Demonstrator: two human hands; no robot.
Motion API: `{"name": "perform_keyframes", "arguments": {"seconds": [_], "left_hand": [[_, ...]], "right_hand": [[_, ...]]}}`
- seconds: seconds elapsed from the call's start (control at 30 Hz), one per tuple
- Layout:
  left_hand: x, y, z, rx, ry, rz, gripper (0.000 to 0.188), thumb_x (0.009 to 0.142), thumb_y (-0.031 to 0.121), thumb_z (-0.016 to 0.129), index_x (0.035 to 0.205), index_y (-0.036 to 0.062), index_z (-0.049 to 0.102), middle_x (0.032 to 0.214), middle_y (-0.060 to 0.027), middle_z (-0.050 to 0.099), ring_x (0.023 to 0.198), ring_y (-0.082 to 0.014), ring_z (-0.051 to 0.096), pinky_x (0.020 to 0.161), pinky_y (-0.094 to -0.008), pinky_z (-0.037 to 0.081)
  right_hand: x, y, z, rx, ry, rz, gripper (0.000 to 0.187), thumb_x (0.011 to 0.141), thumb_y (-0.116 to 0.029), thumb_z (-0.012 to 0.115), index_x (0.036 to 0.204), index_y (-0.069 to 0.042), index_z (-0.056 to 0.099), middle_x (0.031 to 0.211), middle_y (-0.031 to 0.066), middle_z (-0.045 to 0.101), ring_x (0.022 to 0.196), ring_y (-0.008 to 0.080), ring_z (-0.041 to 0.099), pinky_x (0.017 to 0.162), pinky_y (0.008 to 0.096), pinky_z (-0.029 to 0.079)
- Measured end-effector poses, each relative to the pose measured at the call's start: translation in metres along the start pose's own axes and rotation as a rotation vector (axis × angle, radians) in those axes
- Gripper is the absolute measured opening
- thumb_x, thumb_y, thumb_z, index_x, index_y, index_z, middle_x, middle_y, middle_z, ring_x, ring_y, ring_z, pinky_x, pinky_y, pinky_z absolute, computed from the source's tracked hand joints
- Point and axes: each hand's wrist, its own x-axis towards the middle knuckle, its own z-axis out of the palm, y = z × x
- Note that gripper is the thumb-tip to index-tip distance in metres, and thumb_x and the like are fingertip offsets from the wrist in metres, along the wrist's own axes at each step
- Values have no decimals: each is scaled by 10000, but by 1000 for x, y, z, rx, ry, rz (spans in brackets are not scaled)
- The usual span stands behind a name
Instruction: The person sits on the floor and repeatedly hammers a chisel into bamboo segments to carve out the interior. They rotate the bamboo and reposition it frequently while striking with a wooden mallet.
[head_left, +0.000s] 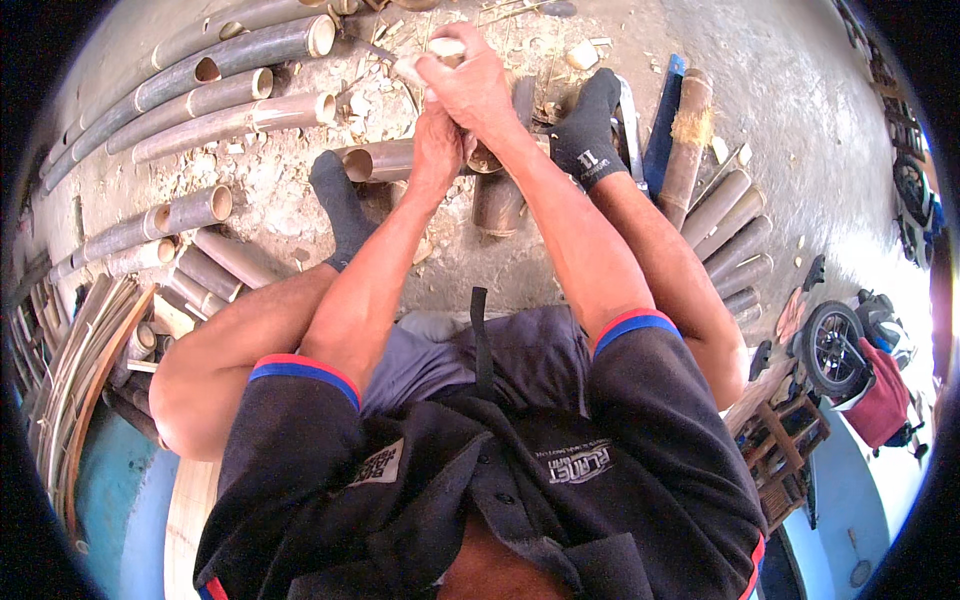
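Observation:
Both hands meet over a short bamboo pole [385, 160] that lies crosswise between my feet. My right hand [472, 88] is the upper one, its fingers closed round a pale, wooden-looking handle [447, 47]. A dark, narrow piece like a blade [370, 47] reaches off to the left of that grip; whether it joins the handle is unclear. Just below, my left hand [440, 140] is closed against the right wrist, right over the pole. What its fingers hold is hidden. Another bamboo piece [497, 205] runs beneath the crosswise pole, toward me.
Long bamboo poles [235, 115], some with cut holes, lie at the far left. Beyond my right foot [590, 125] are a blue saw-like blade [665, 125] and bamboo pieces [720, 210]. Chips [265, 195] litter the floor. Split strips [85, 370] stand left; a motorbike wheel [832, 347] is right.

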Motion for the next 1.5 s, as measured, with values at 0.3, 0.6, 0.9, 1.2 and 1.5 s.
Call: {"name": "perform_keyframes", "arguments": {"seconds": [0.3,0.6,0.9,1.2,1.5], "left_hand": [[-68,-47,26,60,583,22,423,1106,394,301,1244,88,559,983,-41,631,863,-134,614,727,-288,495],[13,27,32,-344,134,-314,768,1015,740,158,1002,104,589,728,-39,642,607,-165,628,532,-293,486],[32,19,34,-8,-263,-338,911,941,839,163,904,72,654,714,-44,622,619,-160,615,586,-316,501],[32,30,47,447,-694,-236,995,948,835,273,1005,-60,706,842,-204,697,844,-295,648,811,-441,503],[31,-13,55,729,-1014,11,933,981,787,280,987,-45,701,972,-249,727,969,-331,685,877,-478,505]], "right_hand": [[-44,2,41,-339,-984,-144,381,787,-301,773,1119,-147,668,956,72,727,898,200,682,804,380,539],[74,29,11,-117,-680,183,370,761,-286,798,1079,-111,725,945,37,689,860,125,606,778,291,509],[51,31,-49,224,-225,316,368,841,-179,781,1168,-79,647,840,8,626,714,82,584,613,261,497],[-15,28,-100,515,216,194,368,870,-53,667,1213,-23,538,813,72,641,654,152,609,601,299,513],[-77,74,-104,928,597,174,340,910,-83,662,1200,-86,486,844,79,571,687,185,593,609,371,556]]}}
